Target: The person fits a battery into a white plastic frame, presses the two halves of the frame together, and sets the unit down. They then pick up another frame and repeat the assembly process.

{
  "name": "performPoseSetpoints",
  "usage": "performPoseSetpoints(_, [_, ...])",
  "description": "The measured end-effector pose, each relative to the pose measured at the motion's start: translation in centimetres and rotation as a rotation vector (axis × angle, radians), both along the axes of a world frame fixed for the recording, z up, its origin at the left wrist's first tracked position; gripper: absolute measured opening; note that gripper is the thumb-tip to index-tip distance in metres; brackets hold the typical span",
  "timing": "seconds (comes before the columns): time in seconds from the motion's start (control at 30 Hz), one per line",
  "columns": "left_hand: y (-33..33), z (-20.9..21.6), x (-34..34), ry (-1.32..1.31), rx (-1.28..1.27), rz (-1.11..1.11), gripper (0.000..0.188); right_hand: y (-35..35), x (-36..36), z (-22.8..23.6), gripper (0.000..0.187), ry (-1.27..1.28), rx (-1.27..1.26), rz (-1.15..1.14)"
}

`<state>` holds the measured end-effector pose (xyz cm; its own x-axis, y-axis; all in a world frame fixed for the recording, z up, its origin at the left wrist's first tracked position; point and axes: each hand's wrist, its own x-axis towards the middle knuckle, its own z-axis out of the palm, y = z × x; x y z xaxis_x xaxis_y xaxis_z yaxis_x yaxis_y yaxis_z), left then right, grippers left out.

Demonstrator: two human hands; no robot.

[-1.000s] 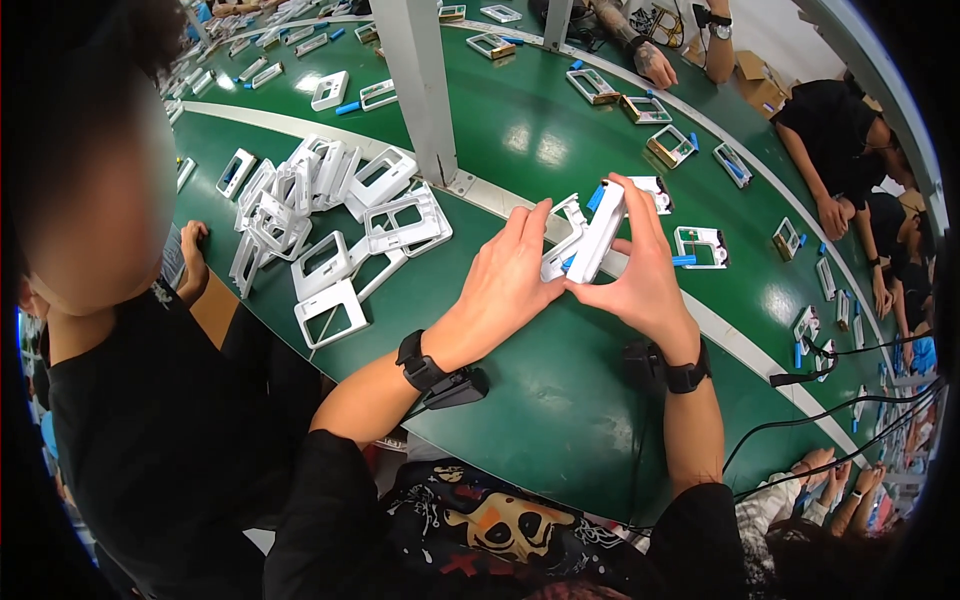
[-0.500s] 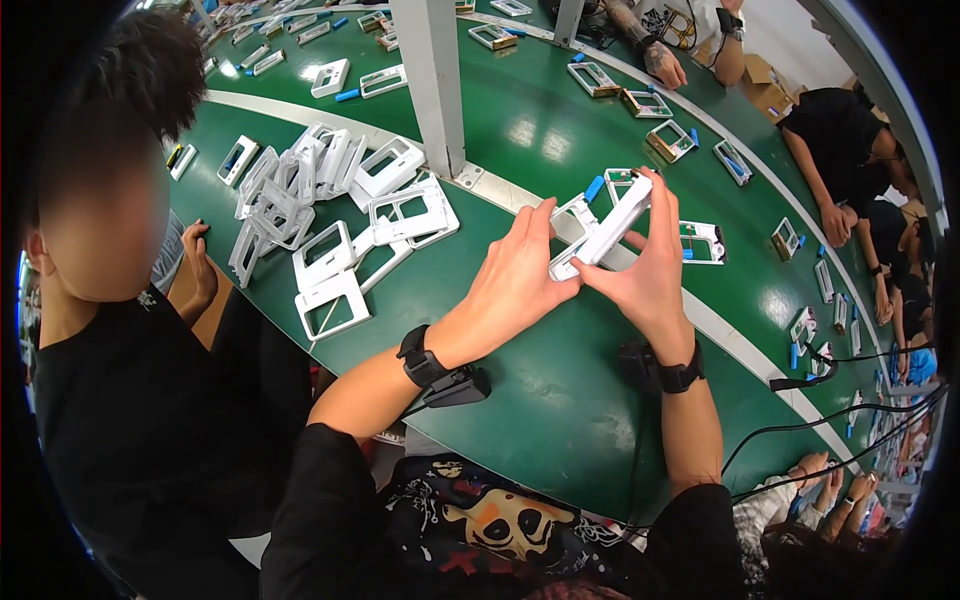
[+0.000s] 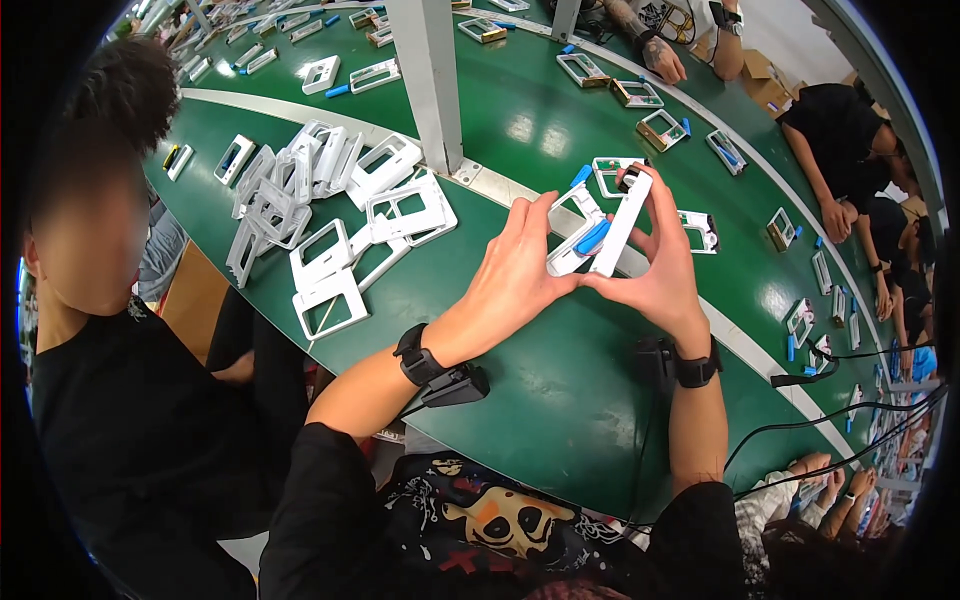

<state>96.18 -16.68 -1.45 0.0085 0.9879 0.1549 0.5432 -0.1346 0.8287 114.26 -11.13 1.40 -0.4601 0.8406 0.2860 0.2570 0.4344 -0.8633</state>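
My left hand (image 3: 505, 265) grips a white plastic housing half (image 3: 572, 228) at its left and lower edge. A blue cylinder (image 3: 592, 238) lies along that half's inner side. My right hand (image 3: 668, 265) has its thumb and fingers round a second white housing half (image 3: 624, 222), seen nearly edge-on. The two halves stand in a V, close together at the bottom and apart at the top. Both thumbs meet near the lower ends. A small dark round part (image 3: 628, 180) shows at the top of the right-hand piece. My right fingertips are partly hidden behind it.
A pile of white frames (image 3: 290, 190) lies on the green table (image 3: 520, 370) to the left, beside a grey post (image 3: 425, 90). Across the pale strip, several frames with blue cylinders (image 3: 727, 152) sit on the green belt. A person (image 3: 130, 400) sits at left; black cables (image 3: 830, 410) hang at right.
The two white halves, close together before, have swung apart, exposing the blue cylinder. My right hand has shifted slightly right. Pieces on the far belt have slid a little left.
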Motion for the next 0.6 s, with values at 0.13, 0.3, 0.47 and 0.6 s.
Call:
performPoseSetpoints(0.13, [-0.02,-0.05,0.01,-0.039,0.002,-0.023,0.09,0.45,0.6,-0.24,0.113,0.049,-0.045,0.068])
performPoseSetpoints(0.3, [0.01,-0.47,-0.07,-0.084,0.049,-0.042,0.091,0.69,0.53,-0.51,0.112,0.071,0.004,0.064])
performPoseSetpoints(0.47, [0.04,-0.59,-0.19,-0.104,0.08,-0.049,0.09,0.73,0.32,-0.29,0.11,0.0,0.15,-0.01])
performPoseSetpoints(0.6, [-0.03,-0.58,-0.15,-0.111,0.074,-0.054,0.089,0.8,0.11,-0.65,0.109,-0.047,0.252,-0.018])
